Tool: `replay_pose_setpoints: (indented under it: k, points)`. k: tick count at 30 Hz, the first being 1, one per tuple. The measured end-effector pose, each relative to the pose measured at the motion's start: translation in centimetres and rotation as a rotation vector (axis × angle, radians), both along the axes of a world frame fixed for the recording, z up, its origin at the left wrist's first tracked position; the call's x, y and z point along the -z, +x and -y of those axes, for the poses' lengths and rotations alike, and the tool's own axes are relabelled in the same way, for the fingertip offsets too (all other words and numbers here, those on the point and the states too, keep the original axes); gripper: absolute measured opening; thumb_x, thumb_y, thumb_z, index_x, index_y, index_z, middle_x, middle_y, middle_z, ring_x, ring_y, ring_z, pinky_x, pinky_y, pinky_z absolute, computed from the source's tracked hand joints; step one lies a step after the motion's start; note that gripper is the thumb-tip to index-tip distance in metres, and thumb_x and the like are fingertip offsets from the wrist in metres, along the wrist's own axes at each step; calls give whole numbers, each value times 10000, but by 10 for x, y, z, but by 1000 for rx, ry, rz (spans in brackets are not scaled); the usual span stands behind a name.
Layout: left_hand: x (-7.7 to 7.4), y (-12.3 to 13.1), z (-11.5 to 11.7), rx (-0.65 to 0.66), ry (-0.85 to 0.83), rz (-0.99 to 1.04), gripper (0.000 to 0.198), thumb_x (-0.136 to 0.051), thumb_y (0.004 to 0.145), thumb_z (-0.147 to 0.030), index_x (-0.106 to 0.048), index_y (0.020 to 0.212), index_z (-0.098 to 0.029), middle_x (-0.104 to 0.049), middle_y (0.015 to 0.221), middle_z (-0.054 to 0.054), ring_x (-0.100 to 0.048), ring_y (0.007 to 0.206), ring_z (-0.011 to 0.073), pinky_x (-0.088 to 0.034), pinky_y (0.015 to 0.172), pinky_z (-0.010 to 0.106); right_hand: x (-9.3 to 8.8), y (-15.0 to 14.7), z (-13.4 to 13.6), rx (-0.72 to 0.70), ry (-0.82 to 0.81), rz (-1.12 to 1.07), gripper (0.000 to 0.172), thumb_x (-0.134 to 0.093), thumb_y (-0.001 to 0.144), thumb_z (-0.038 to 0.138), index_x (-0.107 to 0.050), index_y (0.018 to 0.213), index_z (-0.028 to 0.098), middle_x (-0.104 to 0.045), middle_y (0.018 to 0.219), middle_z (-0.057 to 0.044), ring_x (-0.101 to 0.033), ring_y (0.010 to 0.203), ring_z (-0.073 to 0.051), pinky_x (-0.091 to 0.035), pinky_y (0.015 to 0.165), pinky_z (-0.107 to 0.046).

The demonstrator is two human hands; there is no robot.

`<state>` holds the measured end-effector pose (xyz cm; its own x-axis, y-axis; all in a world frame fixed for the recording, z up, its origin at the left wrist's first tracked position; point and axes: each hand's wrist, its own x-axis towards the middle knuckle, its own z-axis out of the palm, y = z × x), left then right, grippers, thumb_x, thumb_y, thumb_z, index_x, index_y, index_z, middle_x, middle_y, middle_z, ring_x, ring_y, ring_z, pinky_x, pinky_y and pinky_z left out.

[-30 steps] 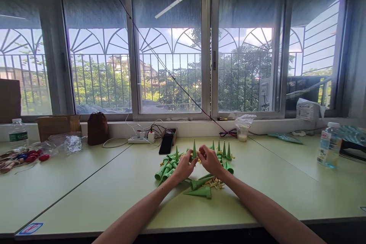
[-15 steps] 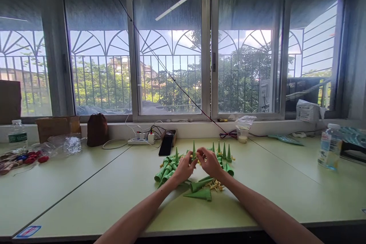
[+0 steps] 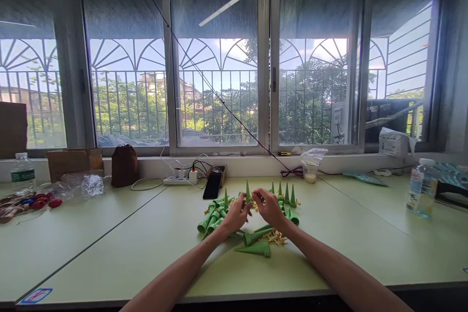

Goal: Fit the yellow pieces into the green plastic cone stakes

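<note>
So the windows (image 3: 310,9) are filling the whole far side beyond both hands, and the pale green desk (image 3: 109,263) is spreading out underneath them. Well off to the right of the right hand, a bottle (image 3: 420,190) is standing. A dark phone (image 3: 212,186) is lying beyond the left hand and a bit left of it.

Now the hands. The left hand (image 3: 236,214) is curling in low around the upright cone (image 3: 247,189), and it looks like it's gripping it near the base. The right hand (image 3: 269,207) is bending its fingertips in from the other side; can't tell if they're pinching something small or just touching. The key bit: that cone is sitting between the two hands at their far ends, long axis vertical, tip up, and honestly both are about equally near.

More standing cones (image 3: 286,195) are lining up beyond the right hand and to its right, while a fallen cone (image 3: 256,248) is lying on the near side, below both hands, tip pointing left. Tiniest stuff: yellow pieces (image 3: 275,238) are scattering just nearer than the right hand.
</note>
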<state>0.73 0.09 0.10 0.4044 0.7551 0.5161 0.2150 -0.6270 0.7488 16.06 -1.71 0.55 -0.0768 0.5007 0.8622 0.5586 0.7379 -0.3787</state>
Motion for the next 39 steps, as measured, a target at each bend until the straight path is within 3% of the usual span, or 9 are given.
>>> replay_pose_setpoints:
  k: [21, 32, 39]
  points:
    - [-1, 1, 0, -11, -43, 40, 404, -549, 795, -519, -433, 981, -180, -576, 648, -19, -623, 555, 154, -496, 382, 226, 1, 0, 0, 17, -19, 43, 208, -470, 921, 261, -570, 757, 184, -616, 678, -10, -520, 587, -126, -371, 585, -220]
    - [-3, -4, 2, -101, 40, -33, 375, -590, 792, -495, -483, 958, -176, -609, 580, -29, -569, 447, 123, -418, 409, 205, 5, 3, -7, 7, -45, 43, 168, -501, 897, 233, -573, 753, 186, -627, 681, -8, -521, 582, -130, -362, 581, -222]
    - [-3, -6, 2, -152, 113, -100, 330, -555, 822, -458, -480, 970, -173, -602, 572, -28, -576, 482, 130, -401, 456, 209, 3, 3, -5, -4, -95, 21, 190, -514, 898, 245, -589, 739, 173, -614, 633, 3, -493, 544, -116, -328, 556, -216]
